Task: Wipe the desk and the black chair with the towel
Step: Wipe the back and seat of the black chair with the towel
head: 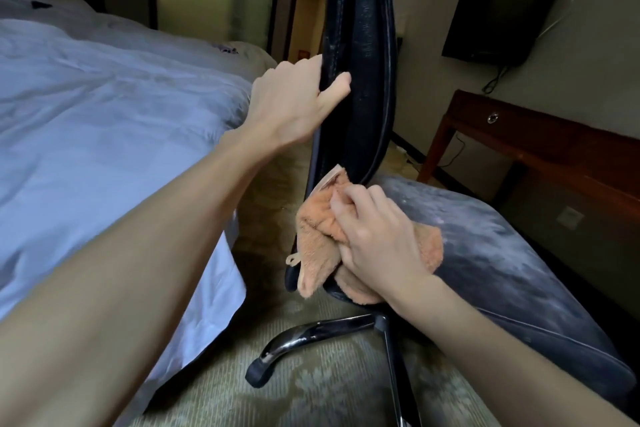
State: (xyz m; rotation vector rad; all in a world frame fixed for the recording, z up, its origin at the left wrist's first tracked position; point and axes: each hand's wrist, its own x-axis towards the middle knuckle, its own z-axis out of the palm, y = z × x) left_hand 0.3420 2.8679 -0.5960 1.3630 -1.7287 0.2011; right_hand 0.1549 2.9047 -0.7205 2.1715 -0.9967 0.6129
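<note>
1. Dim bedroom, seen from my head camera looking forward and down, with a patterned green-grey carpet (311, 392) across the floor.
2. On the left, a bed (86, 97) with rumpled white sheets fills much of the view.
3. At the centre stands the black chair (360, 45). Its tall backrest is seen edge-on, rising to the top of the frame. Its padded seat (502, 236) spreads toward the lower right and looks dusty grey.
4. Below the seat, a shiny metal leg (311, 336) of the chair's base curves out over the carpet and ends in a dark foot.
5. My left hand (294, 104) reaches in from the lower left and clasps the side edge of the backrest about halfway up. The thumb lies on the near face and the fingers wrap round behind.
6. My right hand (377, 236) comes in from the lower right, fingers curled and bunching the towel (318, 229).
7. That towel is orange and fluffy. It is pressed against the chair where the bottom of the backrest meets the rear of the seat, with folds hanging over the seat's edge.
8. Against the right wall, well apart from the chair, sits the dark wooden desk (540, 135), with a round metal drawer pull.
9. Above the desk, a black television (505, 7) hangs on the wall, with cables trailing below it.
</note>
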